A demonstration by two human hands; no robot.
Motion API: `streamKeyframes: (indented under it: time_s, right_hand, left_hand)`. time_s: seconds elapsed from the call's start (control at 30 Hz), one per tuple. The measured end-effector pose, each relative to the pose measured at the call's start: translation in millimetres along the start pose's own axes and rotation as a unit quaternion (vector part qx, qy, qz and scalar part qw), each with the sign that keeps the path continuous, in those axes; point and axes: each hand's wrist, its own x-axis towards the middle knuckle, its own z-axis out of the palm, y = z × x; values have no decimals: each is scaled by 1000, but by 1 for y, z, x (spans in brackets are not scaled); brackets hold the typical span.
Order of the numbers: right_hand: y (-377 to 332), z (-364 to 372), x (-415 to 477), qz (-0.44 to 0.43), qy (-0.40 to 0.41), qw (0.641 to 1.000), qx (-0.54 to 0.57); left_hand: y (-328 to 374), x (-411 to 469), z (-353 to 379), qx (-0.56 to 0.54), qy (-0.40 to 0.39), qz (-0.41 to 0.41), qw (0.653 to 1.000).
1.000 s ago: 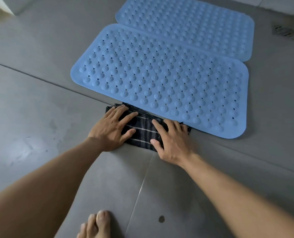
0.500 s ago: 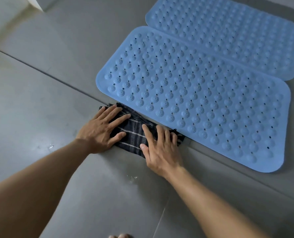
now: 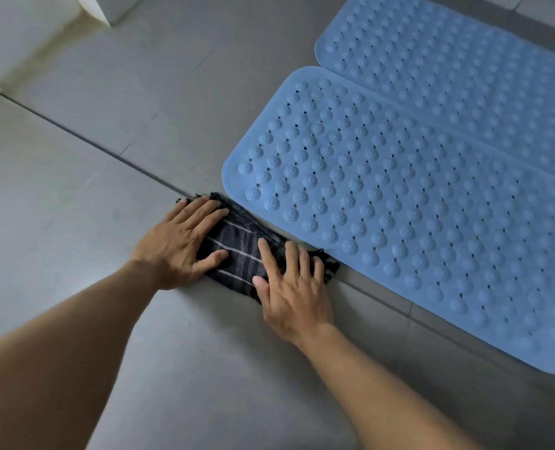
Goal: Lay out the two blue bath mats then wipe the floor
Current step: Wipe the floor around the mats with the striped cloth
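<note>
Pressing cloth point(image 3: 237, 258), left hand point(image 3: 178, 245), right hand point(image 3: 294, 287), beside mat point(image 3: 399, 222)

The nearer blue mat point(image 3: 432, 222) and the farther blue mat point(image 3: 464, 76) are being borne flat, edges meeting, by the grey floor point(image 3: 75, 206); a dark striped cloth point(image 3: 240, 251) is being pressed beside the nearer.

A white corner point(image 3: 105, 9), of a wall or a fixture, cannot tell which, juts in at the top left. Just left of it lies a pale grey surface point(image 3: 13, 37), blurred, with a yellowish stained seam point(image 3: 47, 43) along its foot.
</note>
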Motion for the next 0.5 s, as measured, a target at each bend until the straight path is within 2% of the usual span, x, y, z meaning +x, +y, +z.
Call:
streamKeyframes:
  time_s: [0.37,0.5]
  right_hand:
    - [8,3,0,-1,9,1000,0]
    - [3,3,11,-28,2,1000,0]
  left_hand:
    - [7,4,4,-2,-3,-16,1000]
    - [-4,2,4,-10,-5,-40,999]
